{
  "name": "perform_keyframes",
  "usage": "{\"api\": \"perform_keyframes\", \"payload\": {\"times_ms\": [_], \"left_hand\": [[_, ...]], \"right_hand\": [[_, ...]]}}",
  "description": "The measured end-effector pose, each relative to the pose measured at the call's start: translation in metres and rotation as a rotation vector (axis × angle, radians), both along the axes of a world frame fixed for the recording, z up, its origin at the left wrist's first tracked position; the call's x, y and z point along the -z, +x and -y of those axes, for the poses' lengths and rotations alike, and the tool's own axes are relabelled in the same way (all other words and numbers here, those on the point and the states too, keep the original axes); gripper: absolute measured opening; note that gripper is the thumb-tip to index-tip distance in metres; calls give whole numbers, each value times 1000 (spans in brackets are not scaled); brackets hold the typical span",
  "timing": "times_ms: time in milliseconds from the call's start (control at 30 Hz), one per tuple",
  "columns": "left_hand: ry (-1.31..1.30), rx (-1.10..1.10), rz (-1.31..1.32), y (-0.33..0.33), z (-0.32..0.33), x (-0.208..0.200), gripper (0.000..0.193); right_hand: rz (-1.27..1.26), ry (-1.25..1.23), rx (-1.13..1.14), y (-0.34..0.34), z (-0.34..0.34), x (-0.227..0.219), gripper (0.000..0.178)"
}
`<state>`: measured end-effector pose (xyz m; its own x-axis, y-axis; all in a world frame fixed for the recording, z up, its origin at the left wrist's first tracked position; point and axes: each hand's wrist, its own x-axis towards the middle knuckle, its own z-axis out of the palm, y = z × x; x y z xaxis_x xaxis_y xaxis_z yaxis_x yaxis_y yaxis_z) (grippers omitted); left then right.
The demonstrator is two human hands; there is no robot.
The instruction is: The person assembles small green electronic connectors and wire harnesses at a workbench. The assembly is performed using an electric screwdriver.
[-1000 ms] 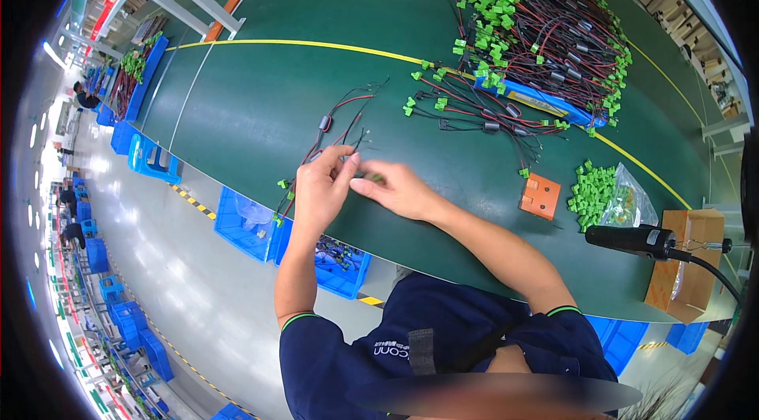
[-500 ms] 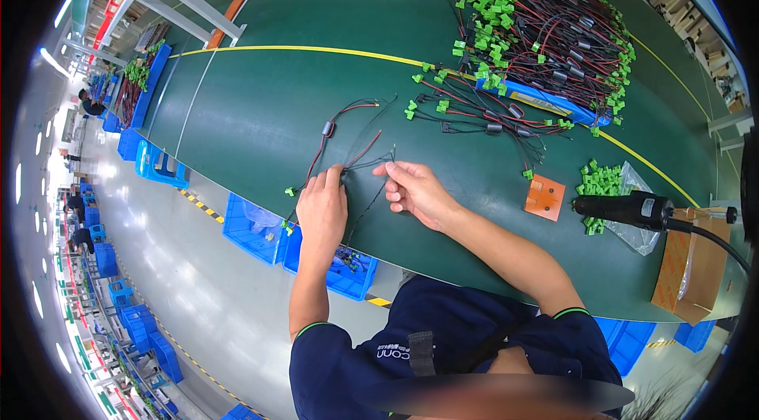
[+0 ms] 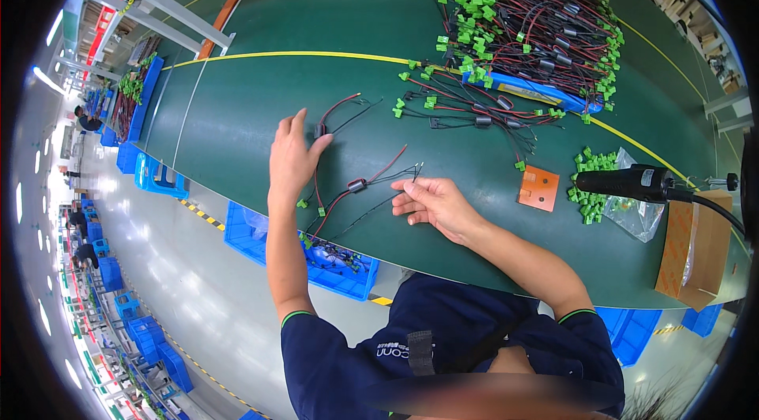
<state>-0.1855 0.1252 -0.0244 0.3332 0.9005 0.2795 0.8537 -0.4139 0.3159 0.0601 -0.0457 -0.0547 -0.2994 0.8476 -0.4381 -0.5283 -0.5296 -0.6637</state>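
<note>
My left hand has its fingers spread, thumb beside the black cylindrical core of a wire harness lying on the green table; whether it touches is unclear. To the right, a second red-and-black wire harness stretches from the table's front edge, its bare wire ends pointing away from me. My right hand pinches black wires of this harness near their tips, thumb against forefinger. Green connectors sit at the near ends of the harnesses.
Many harnesses with green connectors fill a blue tray at the far right; several more lie before it. An orange block, loose green connectors, a black corded tool and a cardboard box stand right. Blue bins sit below the edge.
My left hand has left the second harness and moved left and away to the first one, its fingers spreading. My right hand has shifted slightly right and nearer, still pinching the wires.
</note>
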Motion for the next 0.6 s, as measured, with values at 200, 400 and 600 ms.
{"api": "perform_keyframes", "payload": {"times_ms": [200,400,600], "left_hand": [[-478,370,145,18,23,-5,37],[-341,533,27,41,97,-24,54],[-321,757,139,60,91,2,49]], "right_hand": [[-89,-95,78,-1,21,5,39],[-148,-103,248,2,47,5,38],[3,-116,73,40,82,-5,46]]}}
